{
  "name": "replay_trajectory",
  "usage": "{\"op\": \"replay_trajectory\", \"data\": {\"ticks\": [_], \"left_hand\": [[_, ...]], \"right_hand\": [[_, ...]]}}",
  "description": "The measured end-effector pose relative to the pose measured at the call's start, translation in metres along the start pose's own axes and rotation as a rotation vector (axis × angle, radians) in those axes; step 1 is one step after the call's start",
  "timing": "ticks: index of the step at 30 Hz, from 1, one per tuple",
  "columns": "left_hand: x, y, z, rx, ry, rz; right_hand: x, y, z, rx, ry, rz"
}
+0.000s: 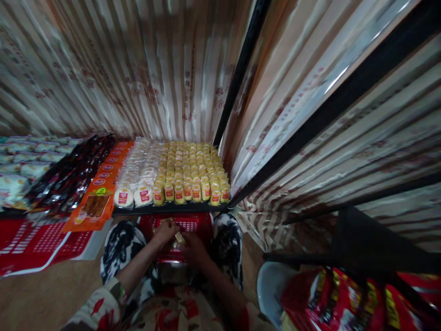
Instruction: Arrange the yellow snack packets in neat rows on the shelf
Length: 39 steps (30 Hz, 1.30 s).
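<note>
Leftmost, pale pillow-shaped packets (20, 165) lie in rows on a low shelf (165, 209). Beside them come a slanting band of dark glossy wrappers (72, 174), then flat orange packs (99, 193) with a clear window, the nearest one hanging over the shelf's front edge. Below these, red mesh panels (34, 243) lie flat on the wooden floor. Further along the shelf stand round white cakes in clear film (134, 184), and touching them a tight grid of small yellow packets (193, 170), upright and shiny. Directly below that grid, between the person's black-and-white patterned knees, sits a red plastic basket (196, 223) with a perforated wall. Over it the left hand (165, 231) has its fingers curled shut on one end of a small packet (179, 237), yellowish and glossy like those above. The packet's long axis runs slantwise from that hand down toward the right hand (195, 248), which touches its other end. That hand shows only its back, so whether it pinches the packet cannot be told. The left hand is the nearer to the shelf, which lies just ahead of and above both. Rightward, a black metal post (241, 69) rises against a striped satin curtain (310, 92), and low down a white plastic stool (272, 285) stands just beside crinkly red bags (344, 299).
</note>
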<state>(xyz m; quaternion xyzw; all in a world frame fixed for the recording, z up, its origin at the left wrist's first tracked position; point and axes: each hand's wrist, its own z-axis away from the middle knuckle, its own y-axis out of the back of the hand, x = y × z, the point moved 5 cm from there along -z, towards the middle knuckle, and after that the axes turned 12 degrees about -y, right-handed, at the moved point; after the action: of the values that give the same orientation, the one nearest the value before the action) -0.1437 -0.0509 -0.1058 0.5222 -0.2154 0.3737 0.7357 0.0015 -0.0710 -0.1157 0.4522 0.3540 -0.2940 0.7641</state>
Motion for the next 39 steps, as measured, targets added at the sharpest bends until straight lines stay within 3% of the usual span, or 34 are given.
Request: {"op": "replay_trajectory", "data": {"ticks": [4,11,16,25,29,32,37,39], "left_hand": [[0.017,-0.001,0.006,0.004,-0.083,0.212],[0.054,0.009,0.02,-0.084,-0.102,0.472],[0.076,0.02,0.022,-0.039,-0.202,0.513],[0.068,0.013,0.017,0.048,-0.185,0.67],[0.069,0.003,0.018,-0.01,-0.207,0.745],[0.07,0.001,0.018,0.0,-0.224,0.645],[0.086,0.018,0.023,0.095,-0.432,0.014],[0.096,0.022,0.028,0.134,-0.538,-0.144]], "right_hand": [[-0.001,0.017,0.006,0.054,0.009,-0.054],[-0.012,0.044,0.014,-0.068,-0.024,-0.503],[-0.009,0.052,0.011,-0.025,-0.195,-0.806],[-0.013,0.062,0.009,0.116,-0.217,-0.882],[-0.02,0.07,0.011,0.214,-0.155,-0.882],[-0.024,0.081,0.01,0.304,-0.107,-0.835],[-0.036,0.105,0.005,0.326,0.004,-0.479],[-0.042,0.111,0.004,0.302,0.058,-0.309]]}}
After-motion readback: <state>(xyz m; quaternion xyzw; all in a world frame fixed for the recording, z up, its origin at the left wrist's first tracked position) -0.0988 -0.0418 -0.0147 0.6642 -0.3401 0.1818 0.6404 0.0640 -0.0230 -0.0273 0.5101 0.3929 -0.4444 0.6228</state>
